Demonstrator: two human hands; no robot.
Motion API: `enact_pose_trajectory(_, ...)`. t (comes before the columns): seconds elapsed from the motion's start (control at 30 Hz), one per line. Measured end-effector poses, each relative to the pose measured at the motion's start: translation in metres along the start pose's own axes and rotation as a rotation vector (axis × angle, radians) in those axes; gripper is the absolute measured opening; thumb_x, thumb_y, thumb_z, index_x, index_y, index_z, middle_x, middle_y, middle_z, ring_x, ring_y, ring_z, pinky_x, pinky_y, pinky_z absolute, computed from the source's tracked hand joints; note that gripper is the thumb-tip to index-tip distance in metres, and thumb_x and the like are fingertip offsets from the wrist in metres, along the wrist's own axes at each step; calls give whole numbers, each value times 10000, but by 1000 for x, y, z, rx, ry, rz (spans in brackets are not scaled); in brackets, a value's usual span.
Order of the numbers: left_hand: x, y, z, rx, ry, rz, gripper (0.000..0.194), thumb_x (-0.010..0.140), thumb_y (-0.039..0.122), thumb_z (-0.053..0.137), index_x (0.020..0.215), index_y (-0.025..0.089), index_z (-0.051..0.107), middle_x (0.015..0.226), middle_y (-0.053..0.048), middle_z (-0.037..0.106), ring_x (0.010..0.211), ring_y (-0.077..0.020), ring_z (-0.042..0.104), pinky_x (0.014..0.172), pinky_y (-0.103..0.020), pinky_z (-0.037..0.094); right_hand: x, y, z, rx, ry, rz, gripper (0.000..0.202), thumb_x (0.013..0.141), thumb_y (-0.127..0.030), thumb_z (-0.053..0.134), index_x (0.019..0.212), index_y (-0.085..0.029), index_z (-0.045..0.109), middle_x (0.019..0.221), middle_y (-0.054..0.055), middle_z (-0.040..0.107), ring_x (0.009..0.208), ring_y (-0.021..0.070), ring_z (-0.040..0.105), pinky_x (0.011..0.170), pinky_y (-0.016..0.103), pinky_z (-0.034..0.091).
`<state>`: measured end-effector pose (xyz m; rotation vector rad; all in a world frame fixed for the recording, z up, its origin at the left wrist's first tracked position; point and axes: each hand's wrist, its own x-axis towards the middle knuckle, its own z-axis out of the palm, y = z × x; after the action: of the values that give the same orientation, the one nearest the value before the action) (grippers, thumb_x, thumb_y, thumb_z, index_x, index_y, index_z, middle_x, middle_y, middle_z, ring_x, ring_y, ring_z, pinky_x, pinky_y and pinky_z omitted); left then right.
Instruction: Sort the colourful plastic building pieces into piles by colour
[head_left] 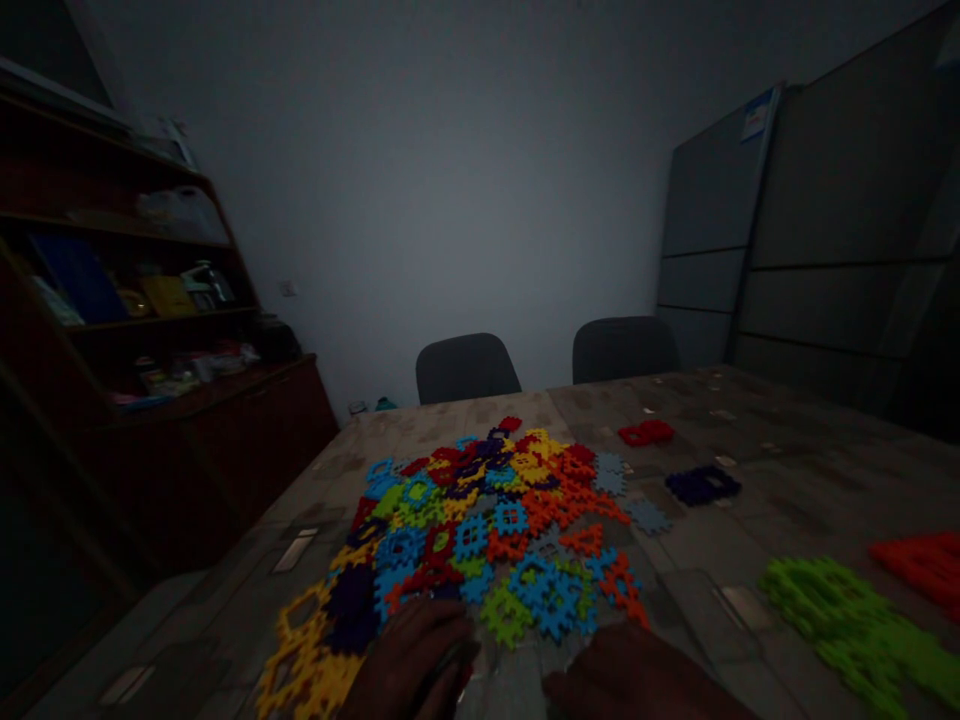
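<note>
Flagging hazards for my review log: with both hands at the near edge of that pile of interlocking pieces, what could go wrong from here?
The room is very dim, so piece colours in the mixed pile are hard to tell apart; a wrong pick seems likely. The left hand lies against the yellow pieces near the table edge; a sweep might push some off. The right hand could snag the sorted green group nearby.

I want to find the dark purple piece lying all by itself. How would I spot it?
Start at the big colourful pile on the table. Look right, past its edge, below the small red piece. The dark purple piece lies alone there, the only purple one outside the pile.
</note>
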<state>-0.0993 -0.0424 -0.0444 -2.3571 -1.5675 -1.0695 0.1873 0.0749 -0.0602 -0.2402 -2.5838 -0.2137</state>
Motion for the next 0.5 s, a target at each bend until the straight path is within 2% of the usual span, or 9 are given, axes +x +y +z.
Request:
enact_pose_trajectory(0.07,1,1,0,-1,-35,27,257,1069,293,639,1312,306,721,1255,-70,802,1145,-205,776,1023,-269,608,-4,4,-3,7,6,14,156,988,-419,628,918,-284,661,617,-45,701,511,163,607,493,307,351)
enact_pose_trajectory(0.13,2,2,0,19,-27,24,273,1062,272,644,1327,306,706,1269,-62,798,1162,-204,768,1033,-278,604,-9,11,-11,71,13,66,99,968,-333,627,1005,-295,710,698,-20,753,576,178,663,549,286,433)
enact_pose_trajectory(0.27,2,-1,-3,121,107,-138,274,1062,278,589,1292,320,730,1261,-43,803,1163,-239,764,1029,-376,625,-18,35,-39,274,49,326,316,949,-279,593,1222,-341,741,994,65,830,817,271,769,690,359,586)
enact_pose_trajectory(0.33,3,-5,-5,156,148,-245,292,1044,278,550,1241,305,764,1225,-50,814,1135,-267,772,991,-431,644,-19,47,-53,282,58,445,287,995,-285,541,1172,-334,762,973,73,826,810,277,775,686,386,605)
enact_pose_trajectory(0.4,4,-10,-8,169,154,-325,309,1023,297,536,1201,283,789,1220,-61,816,1132,-291,773,985,-471,646,-17,55,-62,276,54,476,300,1002,-279,509,1139,-311,775,984,91,826,826,280,781,694,395,613)
enact_pose_trajectory(0.5,4,-14,-11,158,150,-406,332,1010,320,530,1193,256,800,1253,-78,809,1158,-308,768,1030,-502,623,-16,56,-61,292,10,508,277,995,-278,502,1020,-284,778,987,109,820,838,284,777,710,400,617)
